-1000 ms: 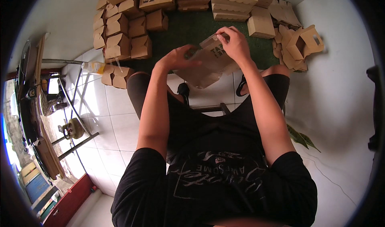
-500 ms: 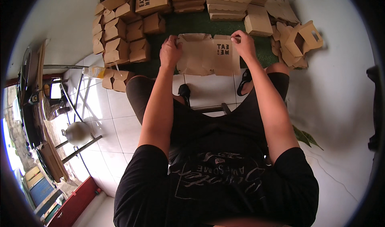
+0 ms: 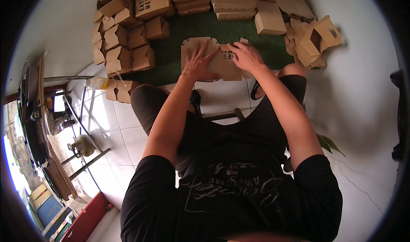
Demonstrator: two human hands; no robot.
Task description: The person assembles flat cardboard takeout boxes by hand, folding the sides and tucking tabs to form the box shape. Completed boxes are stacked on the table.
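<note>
A flat, unfolded brown cardboard box [image 3: 230,71] with dark printing lies on the green turf-covered surface in front of my knees. My left hand [image 3: 199,64] rests on its left part, palm down and fingers spread wide. On the right part, beside the printing, lies my right hand [image 3: 246,56], its fingers stretched toward the far edge and a fold there. Part of the printing is hidden under the right hand's fingers.
Folded small boxes [image 3: 116,37] are stacked at the far left, next to larger printed boxes [image 3: 153,5]. Pale boxes [image 3: 235,5] form a pile at the back. An open handled box [image 3: 320,37] lies at right. A bottle with yellow contents [image 3: 97,83] is by my left knee.
My left hand has moved from the cardboard's left edge onto its surface, fingers now spread. The right hand has shifted left onto it from the far right corner. The cardboard now lies flatter.
</note>
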